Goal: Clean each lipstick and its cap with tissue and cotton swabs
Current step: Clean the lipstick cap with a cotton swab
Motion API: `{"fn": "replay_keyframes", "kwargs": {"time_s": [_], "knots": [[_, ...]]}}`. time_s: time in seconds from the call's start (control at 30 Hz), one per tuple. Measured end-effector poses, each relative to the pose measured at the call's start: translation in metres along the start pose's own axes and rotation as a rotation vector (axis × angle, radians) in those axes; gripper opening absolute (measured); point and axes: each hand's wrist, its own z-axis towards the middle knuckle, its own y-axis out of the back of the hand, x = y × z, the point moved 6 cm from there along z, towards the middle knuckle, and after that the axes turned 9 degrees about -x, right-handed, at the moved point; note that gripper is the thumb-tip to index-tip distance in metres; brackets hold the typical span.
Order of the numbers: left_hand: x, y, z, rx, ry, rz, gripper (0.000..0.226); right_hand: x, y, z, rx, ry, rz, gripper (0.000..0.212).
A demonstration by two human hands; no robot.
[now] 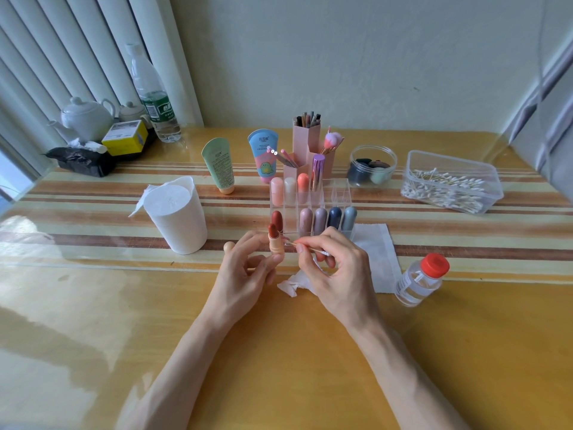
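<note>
My left hand (248, 268) holds an uncapped lipstick (275, 240) upright, its peach tube below a brick-red bullet. My right hand (328, 268) pinches a cotton swab (310, 248) whose far tip touches the tube just under the bullet. A crumpled tissue (291, 285) lies under my right hand. The peach cap (228, 246) rests on the table behind my left hand. A clear organiser (338, 193) behind my hands holds several capped lipsticks in pink, white, coral, mauve, navy and grey.
A white tissue cup (179, 218) stands at the left. A flat tissue (376, 243) and a red-capped bottle of clear liquid (420, 279) lie at the right. A swab box (449, 184), sponge jar (372, 166), brush holders (307, 141) and two tubes (218, 166) stand behind.
</note>
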Motion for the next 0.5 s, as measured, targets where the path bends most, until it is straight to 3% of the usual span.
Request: {"fn": "replay_keyframes", "kwargs": {"time_s": [0.27, 0.5], "knots": [[-0.003, 0.000, 0.000, -0.005, -0.018, 0.002, 0.012, -0.002, 0.000, 0.000, -0.013, 0.009, -0.008, 0.007], [-0.010, 0.024, -0.002, -0.320, -0.093, 0.168, 0.018, -0.006, 0.008, 0.002, -0.121, -0.004, -0.037, 0.011]]}}
